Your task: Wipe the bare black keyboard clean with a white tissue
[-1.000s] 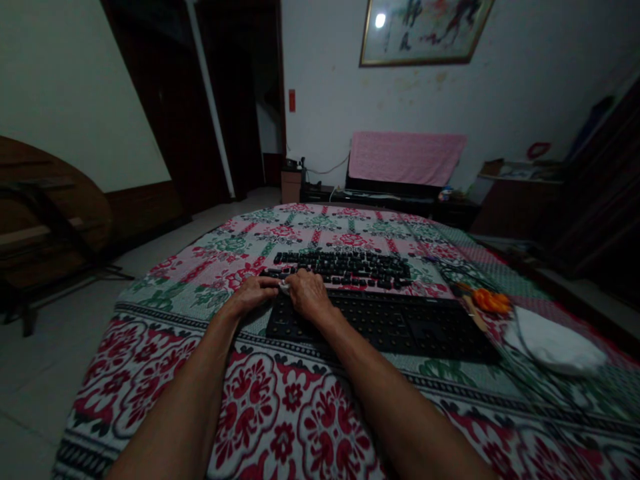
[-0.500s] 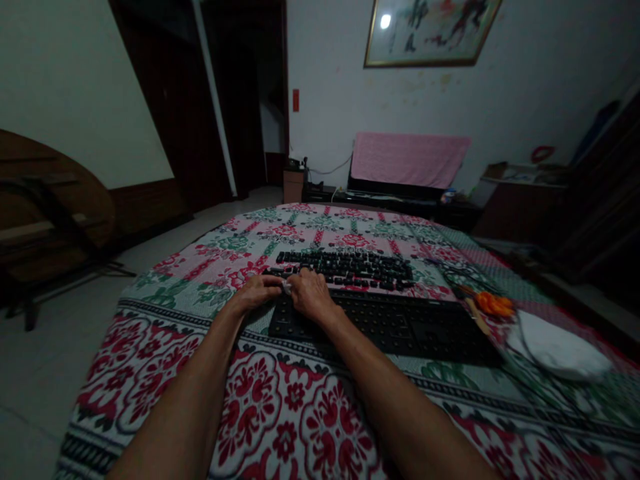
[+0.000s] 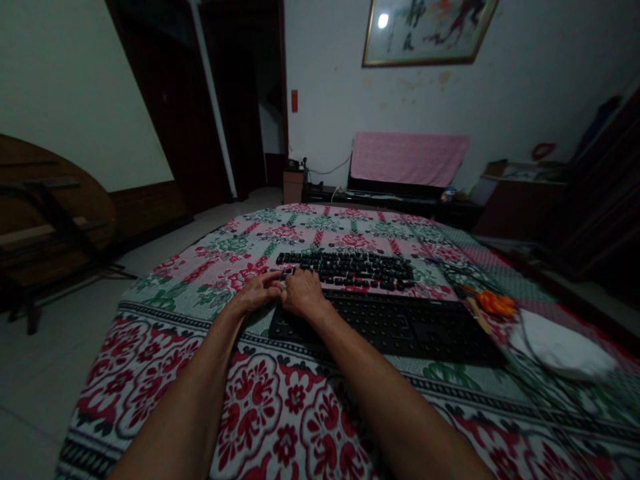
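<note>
The keyboard base (image 3: 400,327) is matt black plastic, its deck dotted with small studs. Just beyond it, the keycaps (image 3: 350,267) are black plastic with a faint sheen. Under it lies a printed woven cloth (image 3: 280,413), soft and matt. Right of it, a white cloth (image 3: 560,347) looks soft. On the wall far beyond it, the framed picture (image 3: 425,30) is glossy and reflects a light.

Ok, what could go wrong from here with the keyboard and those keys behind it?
The left hand and right hand meet at the left end of the keyboard, right beside the rows of keycaps; a slip could scatter them. The room is dim and the patterned cloth is busy, so a dropped piece might be hard to find.
</note>
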The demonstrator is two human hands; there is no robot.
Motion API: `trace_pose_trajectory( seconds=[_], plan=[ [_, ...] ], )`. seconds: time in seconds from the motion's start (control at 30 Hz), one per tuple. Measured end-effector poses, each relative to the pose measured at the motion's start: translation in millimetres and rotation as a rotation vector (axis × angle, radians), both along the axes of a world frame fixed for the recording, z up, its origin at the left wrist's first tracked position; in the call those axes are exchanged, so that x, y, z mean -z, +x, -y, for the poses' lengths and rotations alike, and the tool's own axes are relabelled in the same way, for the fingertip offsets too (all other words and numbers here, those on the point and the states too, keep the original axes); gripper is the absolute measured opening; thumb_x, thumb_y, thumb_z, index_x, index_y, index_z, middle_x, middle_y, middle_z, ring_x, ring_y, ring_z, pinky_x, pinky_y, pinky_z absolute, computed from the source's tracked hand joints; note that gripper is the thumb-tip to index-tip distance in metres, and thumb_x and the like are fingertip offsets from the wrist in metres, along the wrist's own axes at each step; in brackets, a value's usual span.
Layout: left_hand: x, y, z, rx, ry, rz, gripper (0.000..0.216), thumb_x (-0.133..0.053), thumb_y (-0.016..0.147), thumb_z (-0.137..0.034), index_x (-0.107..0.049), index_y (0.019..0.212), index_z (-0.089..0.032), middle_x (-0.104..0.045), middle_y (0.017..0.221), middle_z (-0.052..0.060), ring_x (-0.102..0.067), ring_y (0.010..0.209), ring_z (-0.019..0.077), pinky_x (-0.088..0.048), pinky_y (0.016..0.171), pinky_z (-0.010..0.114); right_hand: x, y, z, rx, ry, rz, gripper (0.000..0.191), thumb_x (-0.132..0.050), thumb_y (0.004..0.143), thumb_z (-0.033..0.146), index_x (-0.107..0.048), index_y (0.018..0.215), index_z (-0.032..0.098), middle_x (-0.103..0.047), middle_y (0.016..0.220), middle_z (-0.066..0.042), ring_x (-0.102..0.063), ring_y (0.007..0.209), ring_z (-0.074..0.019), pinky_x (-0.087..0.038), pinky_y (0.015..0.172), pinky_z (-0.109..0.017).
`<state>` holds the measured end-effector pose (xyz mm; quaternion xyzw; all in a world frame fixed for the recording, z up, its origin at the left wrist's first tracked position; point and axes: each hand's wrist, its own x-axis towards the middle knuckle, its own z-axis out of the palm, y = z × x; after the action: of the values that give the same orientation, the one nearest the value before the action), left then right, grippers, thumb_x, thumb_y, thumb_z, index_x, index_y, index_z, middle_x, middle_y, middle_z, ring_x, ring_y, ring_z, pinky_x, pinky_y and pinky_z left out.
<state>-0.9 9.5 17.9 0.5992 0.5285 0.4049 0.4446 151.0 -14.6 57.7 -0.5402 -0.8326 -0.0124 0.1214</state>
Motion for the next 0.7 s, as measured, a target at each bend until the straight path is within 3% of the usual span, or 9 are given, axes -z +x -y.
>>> trace_pose_trajectory(
  seconds=[0.27, 0.43, 0.7],
  plan=[
    [-6.1, 3, 4, 0.031, 0.024, -0.009, 0.062, -0.065, 0.051, -0.029, -0.061, 0.110, -0.013, -0.068, 0.099, 0.008, -0.060, 0.093, 0.0238, -0.044, 0.083, 0.034, 11.5, 1, -2, -0.039, 0.075, -0.036, 0.035, -0.036, 0.089, 0.036, -0.060, 0.106, 0.018, -0.055, 0.106, -0.013, -0.051, 0.097, -0.0243, -0.035, 0.083, -0.040],
    [-7.5, 3, 4, -0.002, 0.021, -0.037, 0.061, -0.065, 0.049, -0.028, -0.062, 0.109, -0.012, -0.068, 0.096, 0.008, -0.060, 0.092, 0.0250, -0.044, 0.084, 0.036, 8.8, 4, -1, -0.037, 0.025, -0.008, 0.033, -0.043, 0.085, 0.036, -0.059, 0.105, 0.016, -0.055, 0.105, -0.013, -0.051, 0.098, -0.0252, -0.034, 0.085, -0.041],
    [0.0, -3, -1, 0.039, 0.026, -0.047, 0.062, -0.066, 0.054, -0.029, -0.060, 0.113, -0.013, -0.068, 0.094, 0.006, -0.061, 0.086, 0.0217, -0.045, 0.078, 0.032, 17.2, 19, -2, -0.041, 0.106, -0.025, 0.028, -0.040, 0.087, 0.031, -0.059, 0.104, 0.020, -0.054, 0.105, -0.011, -0.049, 0.097, -0.0229, -0.033, 0.081, -0.037]
  ],
)
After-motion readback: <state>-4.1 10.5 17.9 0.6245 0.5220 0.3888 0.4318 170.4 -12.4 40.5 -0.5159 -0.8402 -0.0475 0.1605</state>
